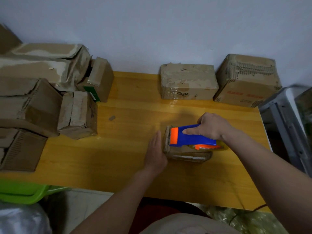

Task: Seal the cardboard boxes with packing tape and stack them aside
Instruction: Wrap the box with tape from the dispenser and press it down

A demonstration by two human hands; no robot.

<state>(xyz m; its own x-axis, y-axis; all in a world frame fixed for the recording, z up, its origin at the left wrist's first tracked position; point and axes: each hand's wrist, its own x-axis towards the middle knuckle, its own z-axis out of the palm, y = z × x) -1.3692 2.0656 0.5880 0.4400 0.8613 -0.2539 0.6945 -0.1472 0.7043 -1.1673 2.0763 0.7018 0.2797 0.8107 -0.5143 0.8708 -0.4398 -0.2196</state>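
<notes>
Here a small cardboard box [185, 153] lies on the yellow wooden table [126, 157], toward its right half and near the front edge. It is worn brown, its left end ragged, and its near side shines with clear tape over a pale strip; any writing there is too blurred to read. On top of it sits a tape gun [192, 136], blue with an orange front plate at the left and an orange hub inside a clear roll at the right. The right hand [212, 127] grips the gun from above, fingers curled over the far side and the forefinger stretched along the blue body. The left hand [156, 151] lies flat and straight-fingered against the box's left end, grasping nothing.

At the back of the table, by the wall, stand two more boxes side by side. The middle one [188, 81] is taped and bears a handwritten "4" on top, with more scribbles below it and dark print on its front that cannot be made out. The larger one [248, 80] to its right has torn top liner and red print, unreadable. A heap of battered boxes [43, 92] fills the left side, one with a green label. A cardboard scrap [112, 118] lies near them.
</notes>
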